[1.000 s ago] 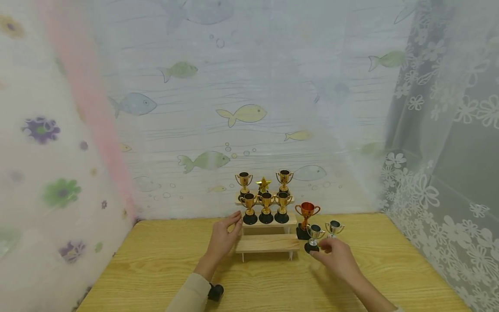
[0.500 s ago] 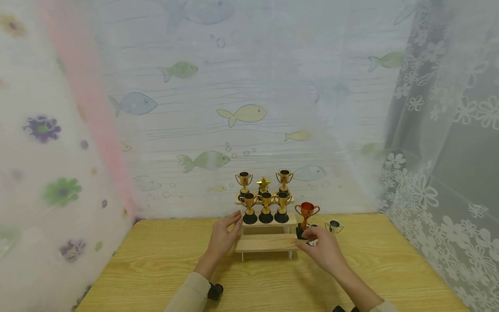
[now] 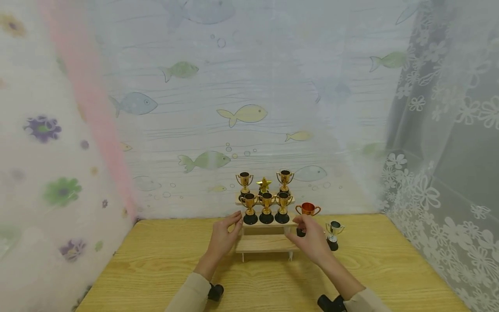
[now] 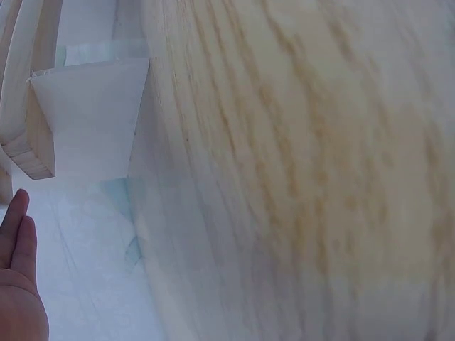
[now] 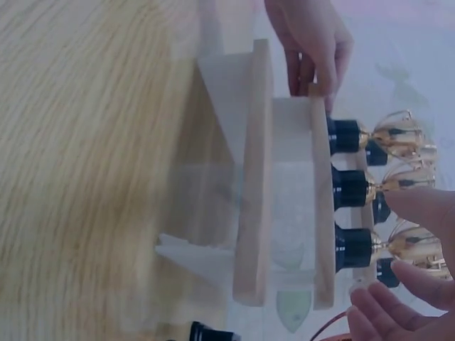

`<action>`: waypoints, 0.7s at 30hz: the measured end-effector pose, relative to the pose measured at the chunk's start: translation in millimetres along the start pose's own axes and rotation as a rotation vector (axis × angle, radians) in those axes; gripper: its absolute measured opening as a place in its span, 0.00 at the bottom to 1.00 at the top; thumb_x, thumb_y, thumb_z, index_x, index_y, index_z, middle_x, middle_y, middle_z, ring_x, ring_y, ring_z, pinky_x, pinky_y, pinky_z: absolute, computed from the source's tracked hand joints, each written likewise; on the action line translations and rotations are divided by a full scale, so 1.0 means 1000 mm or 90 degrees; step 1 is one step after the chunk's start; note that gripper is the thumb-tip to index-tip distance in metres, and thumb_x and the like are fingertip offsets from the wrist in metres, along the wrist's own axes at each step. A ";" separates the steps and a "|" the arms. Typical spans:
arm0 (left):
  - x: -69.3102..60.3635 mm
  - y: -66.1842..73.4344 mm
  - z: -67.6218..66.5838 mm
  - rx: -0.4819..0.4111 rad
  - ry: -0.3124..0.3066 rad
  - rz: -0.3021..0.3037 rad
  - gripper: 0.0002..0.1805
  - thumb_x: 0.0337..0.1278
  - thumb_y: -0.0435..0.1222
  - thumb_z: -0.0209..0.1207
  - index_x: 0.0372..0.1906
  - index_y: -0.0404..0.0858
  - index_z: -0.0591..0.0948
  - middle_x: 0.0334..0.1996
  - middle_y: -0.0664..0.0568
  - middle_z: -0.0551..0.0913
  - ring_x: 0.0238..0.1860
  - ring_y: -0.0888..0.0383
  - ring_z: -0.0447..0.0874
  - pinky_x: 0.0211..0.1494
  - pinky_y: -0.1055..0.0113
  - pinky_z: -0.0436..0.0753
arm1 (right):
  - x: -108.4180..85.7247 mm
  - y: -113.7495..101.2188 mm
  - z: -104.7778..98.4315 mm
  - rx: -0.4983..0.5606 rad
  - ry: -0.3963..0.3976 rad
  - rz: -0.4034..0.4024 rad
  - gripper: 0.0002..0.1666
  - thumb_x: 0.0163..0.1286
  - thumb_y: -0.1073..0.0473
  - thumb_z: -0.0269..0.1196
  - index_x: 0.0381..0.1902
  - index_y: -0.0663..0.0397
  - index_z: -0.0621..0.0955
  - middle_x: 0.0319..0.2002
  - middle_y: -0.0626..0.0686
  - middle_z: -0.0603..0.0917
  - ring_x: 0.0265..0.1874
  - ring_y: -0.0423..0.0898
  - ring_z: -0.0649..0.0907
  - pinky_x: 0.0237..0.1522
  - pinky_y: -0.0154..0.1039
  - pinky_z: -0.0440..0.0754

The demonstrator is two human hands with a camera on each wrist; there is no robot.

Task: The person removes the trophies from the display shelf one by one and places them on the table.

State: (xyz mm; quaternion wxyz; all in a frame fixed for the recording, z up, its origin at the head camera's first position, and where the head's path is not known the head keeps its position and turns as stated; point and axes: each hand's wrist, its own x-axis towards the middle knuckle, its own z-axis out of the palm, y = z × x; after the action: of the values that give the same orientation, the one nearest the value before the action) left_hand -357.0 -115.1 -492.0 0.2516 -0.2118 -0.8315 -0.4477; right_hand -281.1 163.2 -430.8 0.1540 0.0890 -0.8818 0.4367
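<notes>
- The tiered wooden stand (image 3: 267,245) rests upright on the bench (image 3: 156,260), its three shelves rising toward the back.
- The left hand (image 3: 224,236) is at the left end of the stand's middle shelf, with extended fingers; two lie straight and side by side in the left wrist view. Whether it pinches the shelf, I cannot tell.
- The right hand (image 3: 312,242) is at the stand's right end, thumb and fingers spread, with nothing visible between them in the right wrist view; contact with the stand is unclear.
- Three gold cups (image 3: 266,200) on black bases stand upright in a row on the stand's middle shelf.
- On the stand's top shelf, behind that row, a gold star (image 3: 264,183) sits between two more gold-coloured trophies (image 3: 244,178).
- Just right of the stand is an orange-red cup (image 3: 308,209), partly hidden by the right hand.
- Farther right of the stand, a silver cup (image 3: 332,229) stands upright on the bench.
- Behind the stand hangs a pale backdrop (image 3: 273,86) printed with fish.
</notes>
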 end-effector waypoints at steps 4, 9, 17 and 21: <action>0.000 -0.001 0.001 0.003 0.003 0.005 0.17 0.72 0.36 0.61 0.57 0.28 0.84 0.60 0.42 0.83 0.61 0.43 0.83 0.63 0.46 0.80 | 0.008 -0.003 0.005 -0.004 0.013 0.002 0.29 0.65 0.56 0.73 0.59 0.62 0.76 0.54 0.59 0.80 0.53 0.58 0.80 0.52 0.55 0.80; 0.001 0.000 0.001 0.005 0.004 0.007 0.18 0.72 0.36 0.61 0.57 0.28 0.84 0.60 0.44 0.83 0.61 0.43 0.83 0.63 0.46 0.80 | 0.018 -0.006 0.009 -0.004 0.013 0.025 0.38 0.66 0.56 0.73 0.67 0.65 0.71 0.60 0.64 0.76 0.59 0.60 0.77 0.57 0.59 0.79; 0.000 0.002 0.000 0.002 -0.003 -0.004 0.17 0.71 0.35 0.61 0.57 0.28 0.84 0.60 0.44 0.83 0.61 0.43 0.82 0.63 0.46 0.80 | 0.029 -0.006 0.018 -0.002 0.017 0.023 0.38 0.66 0.57 0.72 0.67 0.70 0.71 0.59 0.66 0.76 0.58 0.63 0.77 0.57 0.61 0.78; -0.001 0.002 0.000 0.002 -0.001 -0.003 0.17 0.71 0.35 0.62 0.57 0.28 0.84 0.60 0.44 0.83 0.61 0.43 0.82 0.63 0.47 0.80 | 0.035 -0.004 0.022 -0.015 0.025 0.008 0.35 0.66 0.58 0.72 0.65 0.71 0.73 0.57 0.66 0.78 0.57 0.63 0.78 0.56 0.61 0.79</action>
State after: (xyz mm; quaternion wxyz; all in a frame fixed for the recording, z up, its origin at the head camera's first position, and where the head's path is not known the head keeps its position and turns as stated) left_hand -355.5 -114.1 -491.1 0.2504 -0.2094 -0.8328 -0.4471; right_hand -316.8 142.4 -428.8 0.1697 0.0729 -0.8843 0.4288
